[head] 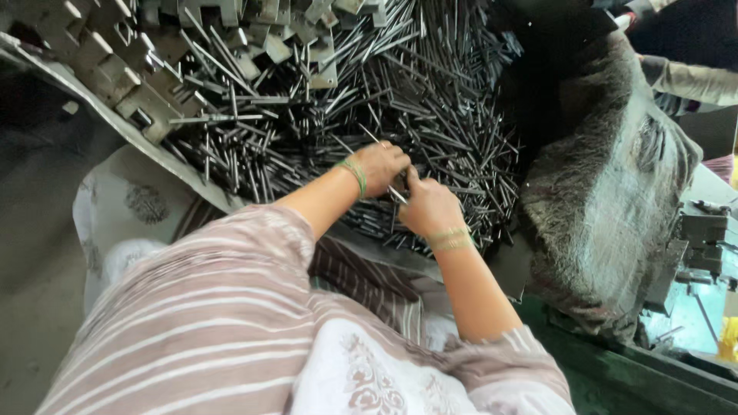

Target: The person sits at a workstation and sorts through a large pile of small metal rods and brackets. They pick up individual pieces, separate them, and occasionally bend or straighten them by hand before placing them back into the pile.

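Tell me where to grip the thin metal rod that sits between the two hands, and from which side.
Pinch the thin metal rod at its bare middle, from above. It lies flat and slanted on the pile of dark rods, with the left hand and right hand at its ends.

No packages, labels, signs or screens can be made out anywhere in this view. Nothing in it shows a printed face, a wrapper or a lit display.
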